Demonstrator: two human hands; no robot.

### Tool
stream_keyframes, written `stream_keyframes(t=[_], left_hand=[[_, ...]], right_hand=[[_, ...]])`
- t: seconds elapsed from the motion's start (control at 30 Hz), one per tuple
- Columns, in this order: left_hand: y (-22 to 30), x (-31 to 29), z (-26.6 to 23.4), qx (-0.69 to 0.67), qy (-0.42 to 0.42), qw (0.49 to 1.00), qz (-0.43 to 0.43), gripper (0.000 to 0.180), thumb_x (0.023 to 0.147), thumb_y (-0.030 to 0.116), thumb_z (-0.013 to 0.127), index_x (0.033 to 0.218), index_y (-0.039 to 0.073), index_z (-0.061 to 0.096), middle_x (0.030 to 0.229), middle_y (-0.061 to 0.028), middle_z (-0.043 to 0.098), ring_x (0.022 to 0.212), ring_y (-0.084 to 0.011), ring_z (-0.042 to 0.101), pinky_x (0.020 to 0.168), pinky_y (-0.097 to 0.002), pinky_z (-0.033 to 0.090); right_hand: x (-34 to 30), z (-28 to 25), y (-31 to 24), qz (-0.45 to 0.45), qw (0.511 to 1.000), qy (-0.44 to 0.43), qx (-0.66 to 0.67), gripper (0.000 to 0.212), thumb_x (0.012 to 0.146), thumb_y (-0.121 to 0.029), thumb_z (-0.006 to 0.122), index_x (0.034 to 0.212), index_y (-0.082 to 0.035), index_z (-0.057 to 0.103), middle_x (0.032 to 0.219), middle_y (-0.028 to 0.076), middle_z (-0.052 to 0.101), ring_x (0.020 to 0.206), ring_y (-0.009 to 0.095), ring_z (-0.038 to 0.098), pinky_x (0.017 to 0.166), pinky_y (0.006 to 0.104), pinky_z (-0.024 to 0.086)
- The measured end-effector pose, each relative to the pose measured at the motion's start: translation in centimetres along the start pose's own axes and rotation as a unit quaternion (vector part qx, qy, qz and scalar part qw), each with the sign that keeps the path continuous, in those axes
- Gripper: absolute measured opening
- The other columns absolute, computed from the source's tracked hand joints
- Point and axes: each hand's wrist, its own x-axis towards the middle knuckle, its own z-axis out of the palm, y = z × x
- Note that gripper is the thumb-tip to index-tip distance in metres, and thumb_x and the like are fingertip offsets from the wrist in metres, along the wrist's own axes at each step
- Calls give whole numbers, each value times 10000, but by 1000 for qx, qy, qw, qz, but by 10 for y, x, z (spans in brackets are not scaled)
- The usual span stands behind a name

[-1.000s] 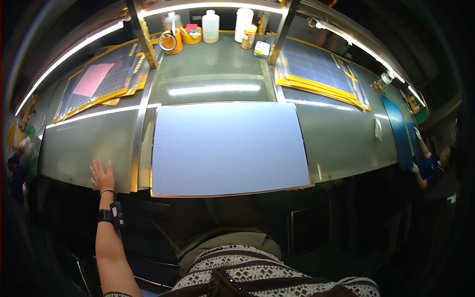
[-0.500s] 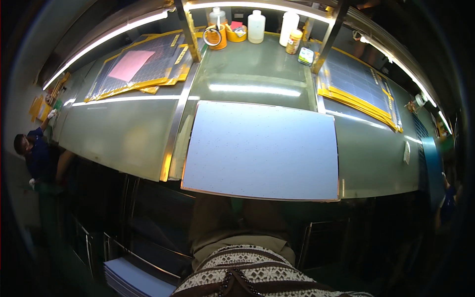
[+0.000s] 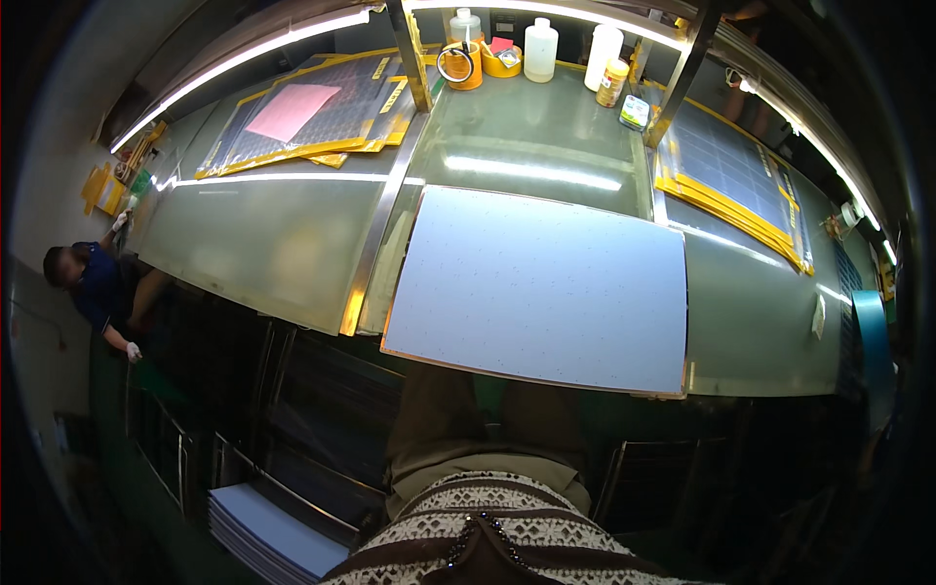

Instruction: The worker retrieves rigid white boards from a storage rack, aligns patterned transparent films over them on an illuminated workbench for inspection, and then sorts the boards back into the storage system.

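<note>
Neither of my hands shows in the head view. Straight in front of me a large pale blue rectangular panel [image 3: 541, 288] with small dark specks lies flat on the green worktable [image 3: 526, 127]. Its near edge, thin and copper-coloured, runs along the table's front edge. Down at my left, several flat panels of the same pale blue [image 3: 278, 531] are stacked in a dark rack.
Yellow-edged dark film sheets lie left [image 3: 361, 107] and right [image 3: 721, 175], a pink sheet [image 3: 292, 112] on the left pile. Bottles [image 3: 539, 51] and orange tape rolls [image 3: 463, 66] stand behind. Metal posts [image 3: 408, 58] rise from the table. A co-worker [image 3: 97, 283] stands far left.
My view has turned slightly, so the table and panel sit further right and tilted. At far left the co-worker's lower arm now reaches out further. The panel has stayed in place on the table.
</note>
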Motion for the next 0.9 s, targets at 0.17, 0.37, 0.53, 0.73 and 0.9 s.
stream_keyframes(t=[0.17,0.37,0.53,0.73,0.9], left_hand=[[1,2,5,-7,9,1000,2,231,848,176,547,1026,36,587,874,-80,646,816,-196,614,741,-295,487],[1,3,13,-15,22,1000,7,253,851,188,551,1052,36,575,882,-87,648,828,-201,615,751,-301,486],[0,11,18,-22,18,1000,9,273,854,198,555,1074,36,565,888,-92,650,838,-205,616,760,-305,485],[5,8,21,-31,28,999,21,298,858,210,559,1100,36,553,896,-99,653,850,-210,617,770,-311,484],[13,5,9,-22,44,998,28,319,861,220,563,1122,36,543,902,-105,655,860,-215,618,779,-316,483]], right_hand=[[0,-3,3,12,1000,7,6,259,836,-182,561,1010,-3,628,1007,131,625,859,213,595,773,322,487],[5,-8,8,22,1000,10,10,256,841,-197,568,995,-3,636,996,132,629,852,212,596,772,321,485],[3,-12,15,32,999,20,19,256,845,-208,574,983,-4,643,987,132,631,846,211,598,772,320,483],[4,-15,14,40,999,10,15,258,850,-223,581,968,-5,652,977,133,635,838,211,599,771,320,482],[7,-21,4,36,999,-25,-21,261,854,-235,586,956,-5,659,968,133,638,832,210,601,771,319,480]])
